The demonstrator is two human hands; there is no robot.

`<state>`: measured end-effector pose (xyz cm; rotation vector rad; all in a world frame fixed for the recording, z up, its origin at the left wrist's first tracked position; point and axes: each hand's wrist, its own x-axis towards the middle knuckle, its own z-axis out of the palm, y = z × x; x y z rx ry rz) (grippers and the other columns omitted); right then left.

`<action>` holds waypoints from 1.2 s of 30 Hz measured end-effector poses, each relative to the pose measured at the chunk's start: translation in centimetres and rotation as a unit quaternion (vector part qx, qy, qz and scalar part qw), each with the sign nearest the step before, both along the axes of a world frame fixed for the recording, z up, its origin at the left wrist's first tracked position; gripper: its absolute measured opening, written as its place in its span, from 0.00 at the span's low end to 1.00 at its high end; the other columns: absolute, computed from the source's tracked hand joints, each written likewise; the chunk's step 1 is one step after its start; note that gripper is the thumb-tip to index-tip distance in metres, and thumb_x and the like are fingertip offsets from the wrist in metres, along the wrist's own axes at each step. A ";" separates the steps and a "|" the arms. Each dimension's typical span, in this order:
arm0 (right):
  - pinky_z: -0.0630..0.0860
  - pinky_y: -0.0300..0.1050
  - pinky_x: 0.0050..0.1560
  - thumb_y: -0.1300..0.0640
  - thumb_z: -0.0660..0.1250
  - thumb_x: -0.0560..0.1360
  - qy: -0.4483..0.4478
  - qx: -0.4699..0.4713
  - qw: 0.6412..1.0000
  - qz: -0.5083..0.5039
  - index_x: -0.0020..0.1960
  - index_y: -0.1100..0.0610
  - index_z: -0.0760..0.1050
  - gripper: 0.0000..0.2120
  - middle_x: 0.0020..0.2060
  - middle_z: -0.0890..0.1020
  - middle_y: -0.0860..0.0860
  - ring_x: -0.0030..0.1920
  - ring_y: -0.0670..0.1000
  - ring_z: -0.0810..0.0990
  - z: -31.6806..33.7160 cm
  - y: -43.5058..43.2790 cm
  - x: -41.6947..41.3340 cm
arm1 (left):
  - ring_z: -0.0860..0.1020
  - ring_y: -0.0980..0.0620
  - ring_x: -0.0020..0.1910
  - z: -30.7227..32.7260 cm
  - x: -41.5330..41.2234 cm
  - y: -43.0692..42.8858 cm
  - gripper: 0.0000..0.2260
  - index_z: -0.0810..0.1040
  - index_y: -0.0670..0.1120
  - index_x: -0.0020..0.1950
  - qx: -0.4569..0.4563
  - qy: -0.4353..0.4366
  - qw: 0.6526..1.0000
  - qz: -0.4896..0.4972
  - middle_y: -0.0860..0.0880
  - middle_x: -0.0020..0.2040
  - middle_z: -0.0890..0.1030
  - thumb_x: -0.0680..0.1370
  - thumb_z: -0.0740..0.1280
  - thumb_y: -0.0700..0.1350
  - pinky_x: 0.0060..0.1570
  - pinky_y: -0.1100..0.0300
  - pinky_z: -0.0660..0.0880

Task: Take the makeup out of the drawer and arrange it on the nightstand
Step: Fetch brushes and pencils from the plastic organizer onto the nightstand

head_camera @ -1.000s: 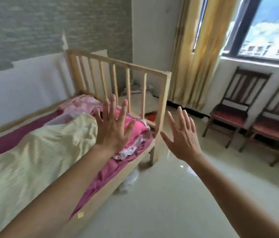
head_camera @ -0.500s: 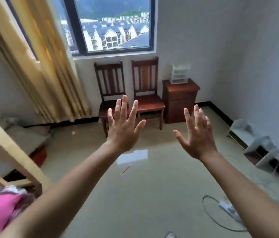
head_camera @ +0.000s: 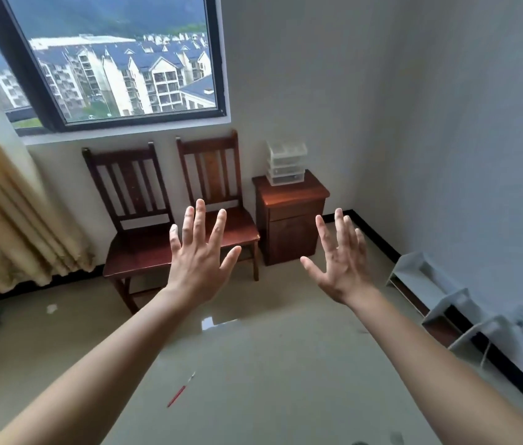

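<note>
Near, lower frame: both forearms reach forward over the floor (head_camera: 285,364). The left hand (head_camera: 200,252) and right hand (head_camera: 342,258) are spread, palms away, holding nothing. Lower centre: a thin red stick (head_camera: 178,393) lies on the floor. Farther, mid-frame: two wooden chairs (head_camera: 218,175), and just right of them the nightstand (head_camera: 292,239), its drawer (head_camera: 295,211) closed and a clear organiser (head_camera: 285,165) on top. No makeup is visible; presumably it is in the drawer. The view has swung from the bed to this wall and the nightstand looms nearer. Assessment: approach under way, nothing retrieved.
</note>
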<state>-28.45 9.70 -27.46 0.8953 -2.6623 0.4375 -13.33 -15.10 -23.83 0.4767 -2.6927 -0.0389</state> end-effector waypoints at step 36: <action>0.48 0.57 0.79 0.35 0.60 0.77 -0.239 0.045 0.969 -0.029 0.79 0.53 0.31 0.48 0.79 0.38 0.59 0.80 0.59 0.43 -9.2 -21.0 -89.6 | 0.47 0.44 0.80 -12.8 -88.9 -18.7 0.40 0.40 0.49 0.81 0.344 -0.087 0.929 0.103 0.43 0.81 0.46 0.79 0.62 0.61 0.75 0.47 0.53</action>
